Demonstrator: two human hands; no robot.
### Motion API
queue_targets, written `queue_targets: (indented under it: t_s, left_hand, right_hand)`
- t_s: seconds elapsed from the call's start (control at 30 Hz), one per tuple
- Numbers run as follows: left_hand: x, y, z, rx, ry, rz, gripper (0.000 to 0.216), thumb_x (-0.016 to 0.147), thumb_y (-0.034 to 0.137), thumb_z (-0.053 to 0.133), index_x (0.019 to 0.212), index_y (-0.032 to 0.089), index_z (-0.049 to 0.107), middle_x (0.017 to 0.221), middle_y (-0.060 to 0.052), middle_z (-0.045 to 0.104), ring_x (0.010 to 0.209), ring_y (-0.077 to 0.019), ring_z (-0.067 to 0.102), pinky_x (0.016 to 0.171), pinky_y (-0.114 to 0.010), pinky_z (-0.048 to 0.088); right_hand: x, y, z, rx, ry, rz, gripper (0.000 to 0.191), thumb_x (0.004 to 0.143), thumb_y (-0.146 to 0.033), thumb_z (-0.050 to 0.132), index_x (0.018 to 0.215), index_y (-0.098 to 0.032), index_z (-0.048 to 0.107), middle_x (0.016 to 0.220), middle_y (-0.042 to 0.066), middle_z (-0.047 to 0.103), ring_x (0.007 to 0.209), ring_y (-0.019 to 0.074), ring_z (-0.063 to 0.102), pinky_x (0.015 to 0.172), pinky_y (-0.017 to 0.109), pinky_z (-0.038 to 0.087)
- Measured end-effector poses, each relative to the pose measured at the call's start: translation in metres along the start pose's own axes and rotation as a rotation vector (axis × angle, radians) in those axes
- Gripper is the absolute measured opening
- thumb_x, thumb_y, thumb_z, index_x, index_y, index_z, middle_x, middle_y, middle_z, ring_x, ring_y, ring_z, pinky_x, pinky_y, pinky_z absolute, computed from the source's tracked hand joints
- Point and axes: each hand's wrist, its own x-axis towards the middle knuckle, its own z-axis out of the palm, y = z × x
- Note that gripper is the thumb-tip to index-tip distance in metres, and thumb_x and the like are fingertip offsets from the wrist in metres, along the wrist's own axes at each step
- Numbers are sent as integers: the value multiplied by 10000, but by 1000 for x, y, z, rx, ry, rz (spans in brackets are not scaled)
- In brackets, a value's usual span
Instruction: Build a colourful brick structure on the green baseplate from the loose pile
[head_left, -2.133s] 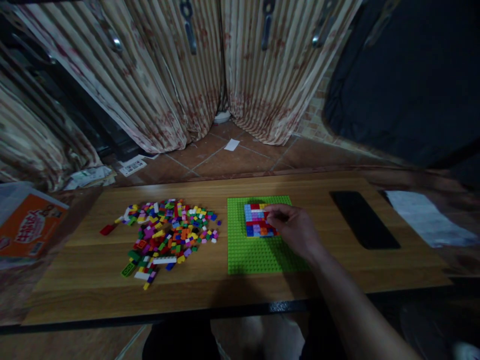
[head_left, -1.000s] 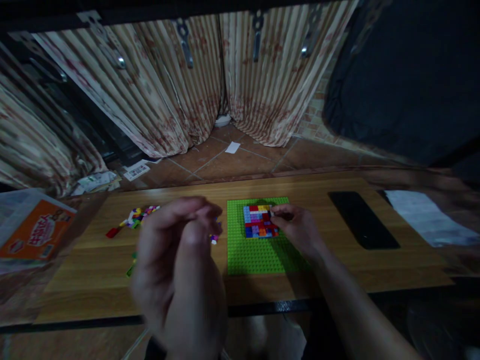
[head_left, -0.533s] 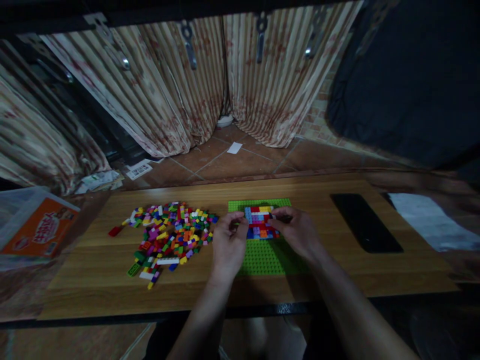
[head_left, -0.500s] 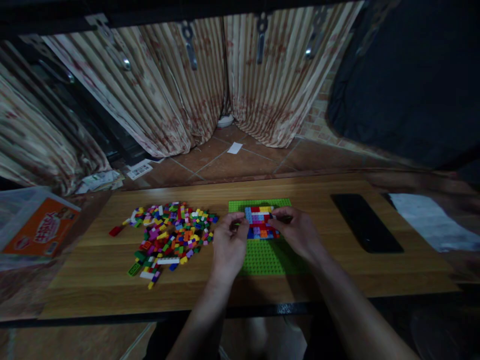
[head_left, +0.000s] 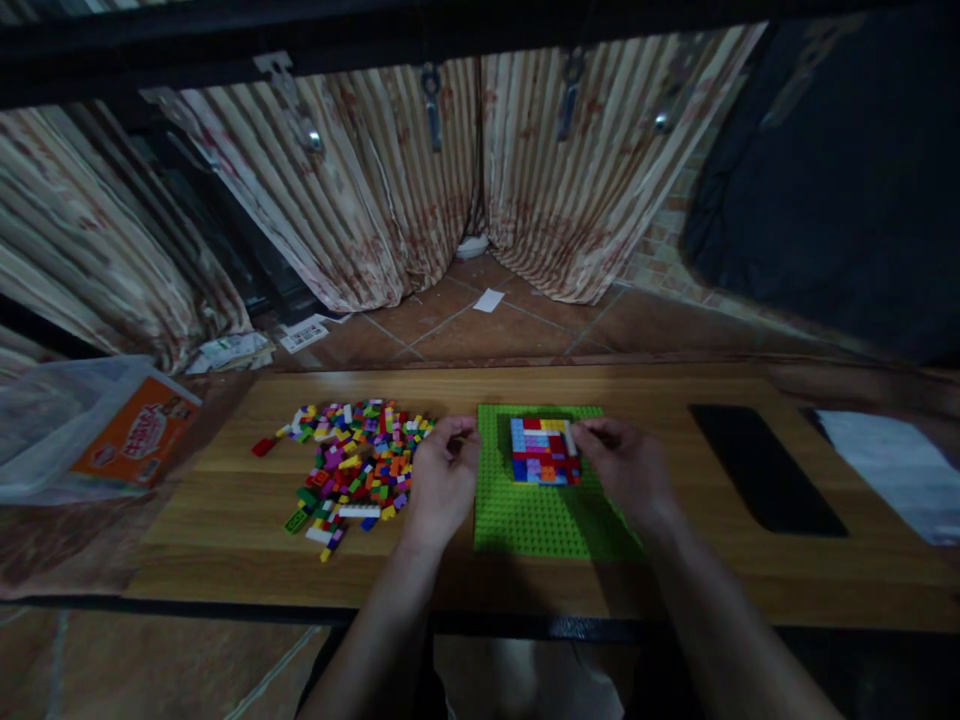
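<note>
A multicoloured block of bricks [head_left: 541,455] stands on the green baseplate [head_left: 555,525], towards its far side. My right hand [head_left: 630,470] is at the block's right edge, its fingers pinched on a narrow white brick [head_left: 570,438] that stands along that edge. Just off the baseplate's left edge, my left hand [head_left: 444,480] is closed with thumb and fingertips together. Whatever it may hold is too small and dark to make out. Left of this hand spreads a heap of loose bricks [head_left: 360,460] in many colours.
A black flat slab [head_left: 765,470] lies on the wooden table [head_left: 247,540] at the right, with white sheets [head_left: 885,470] beyond it. Past the table's left end stands a clear plastic box [head_left: 67,440] with an orange label. Striped curtains [head_left: 375,200] hang behind.
My left hand has drawn away from the block to the left, off the baseplate. My right hand stays by the block's right edge. The camera view has shifted, moving everything slightly rightward.
</note>
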Motion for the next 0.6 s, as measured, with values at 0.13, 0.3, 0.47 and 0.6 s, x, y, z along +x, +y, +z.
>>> queue_targets:
  t_s: [0.13,0.3,0.47,0.6]
  left_hand:
    - [13,-2,-18,30,98,0,195,802,229,561,952,157,665,842,-36,695,778,-152,643,716,-253,498]
    - [23,-5,-42,331,164,18,235,810,153,506,958,169,688,944,-64,715,892,-190,659,828,-312,510]
    - [22,-8,-47,645,75,111,348,784,73,480,1030,181,701,1072,-79,690,1003,-199,627,944,-335,477]
    - [18,-8,-37,858,-62,229,352,753,71,522,1019,191,720,1101,-88,664,1089,-231,553,1013,-365,422]
  right_hand:
    - [1,-7,5,111,134,-4,319,694,-478,663,726,-162,691,659,32,686,599,170,608,585,291,461]
    - [-7,-20,14,64,168,-70,272,742,-443,645,725,-176,691,658,27,688,604,174,613,573,284,468]
    - [-12,-22,22,12,128,-118,275,766,-451,637,765,-186,709,726,39,711,667,193,641,630,307,493]
    - [-14,-19,25,-11,75,-156,299,794,-470,606,807,-191,712,771,49,715,699,198,644,659,320,500]
